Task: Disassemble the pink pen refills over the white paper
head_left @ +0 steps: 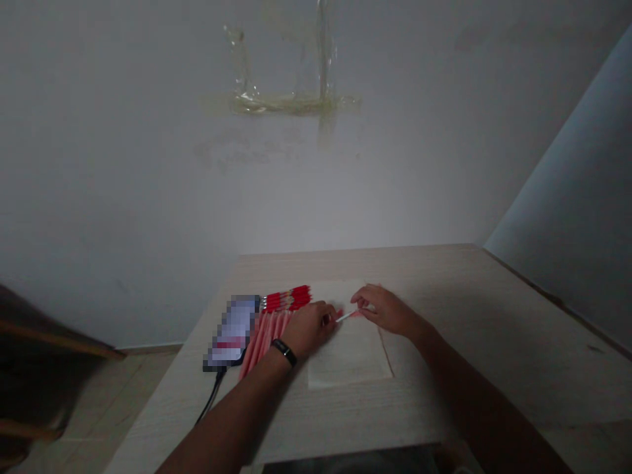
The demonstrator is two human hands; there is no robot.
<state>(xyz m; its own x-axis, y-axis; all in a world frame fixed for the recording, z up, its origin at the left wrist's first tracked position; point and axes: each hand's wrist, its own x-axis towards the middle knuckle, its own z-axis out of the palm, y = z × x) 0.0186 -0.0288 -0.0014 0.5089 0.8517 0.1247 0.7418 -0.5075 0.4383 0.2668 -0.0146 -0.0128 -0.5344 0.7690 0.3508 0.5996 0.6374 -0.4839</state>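
Observation:
My left hand (310, 327), with a black band on the wrist, is curled over a red pen part whose tip shows at its fingers. My right hand (384, 308) pinches the other end of a thin white and pink pen refill (347, 316) held between both hands. Both hands rest over a white sheet of paper (351, 359) on the pale wooden table (494, 342). A row of several red pens (286, 300) lies side by side just left of my left hand, on pink material (264, 339).
A phone (233, 332) with a black cable (211, 397) lies left of the pens near the table's left edge. A grey wall stands behind the table, with old tape marks (291, 99). Dark wooden furniture (44, 368) stands at the far left over a tiled floor.

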